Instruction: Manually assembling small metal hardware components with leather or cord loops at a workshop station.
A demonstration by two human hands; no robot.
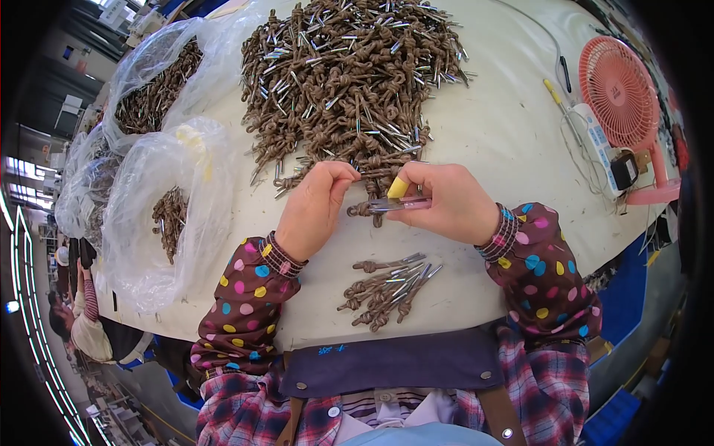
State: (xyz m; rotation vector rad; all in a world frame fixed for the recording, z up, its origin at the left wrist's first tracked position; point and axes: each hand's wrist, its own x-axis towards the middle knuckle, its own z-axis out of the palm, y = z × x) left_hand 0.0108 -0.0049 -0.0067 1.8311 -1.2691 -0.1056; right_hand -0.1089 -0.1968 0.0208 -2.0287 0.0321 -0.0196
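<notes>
My left hand (312,208) pinches one end of a brown knotted cord piece (363,210) above the white table (506,141). My right hand (446,202) grips small metal snips (398,204) against the cord; its thumb wears a yellow finger cover (399,187). Just beyond both hands lies a big heap of knotted cords with metal tips (346,74). Between my forearms, near the table's front edge, sits a small pile of the same cords (388,288). Both sleeves are brown with coloured dots.
Clear plastic bags holding more cords stand at the left (167,215) and far left (160,82). A pink desk fan (621,97), a power strip (595,137) and cables sit at the right. Another person (85,320) is at lower left.
</notes>
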